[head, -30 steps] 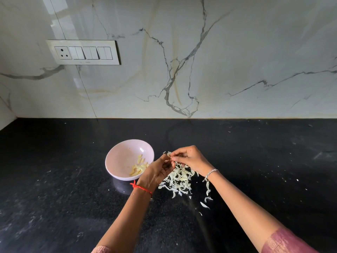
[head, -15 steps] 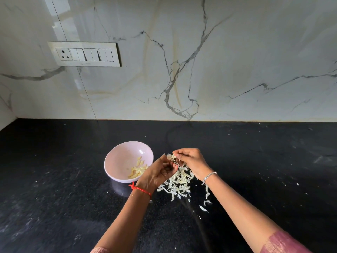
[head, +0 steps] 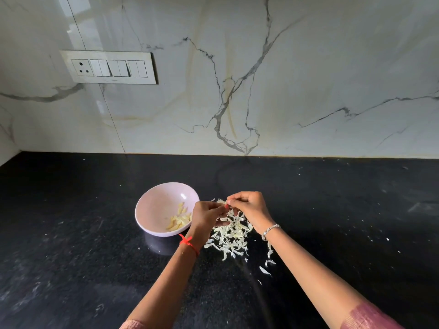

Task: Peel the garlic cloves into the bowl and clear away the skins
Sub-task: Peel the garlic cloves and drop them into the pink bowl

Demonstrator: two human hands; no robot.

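A pale pink bowl [head: 154, 205] stands on the black counter with several peeled yellowish cloves [head: 179, 219] lying in its right side. Just right of it, my left hand [head: 204, 217] and my right hand [head: 249, 208] meet fingertip to fingertip and together pinch a small garlic clove [head: 222, 201] with pale skin on it. Below the hands lies a heap of white garlic skins [head: 231, 236]. A few loose skins [head: 267, 264] trail off beside my right forearm.
The black granite counter [head: 83, 257] runs back to a white marble wall [head: 285, 91]. A switch plate with a socket [head: 109, 67] is set in the wall at the upper left. Small white flecks dot the counter on the right [head: 370, 237].
Both hands have stayed together over the skin heap, working the clove between the fingertips. The view has shifted slightly; the bowl and the heap have not moved.
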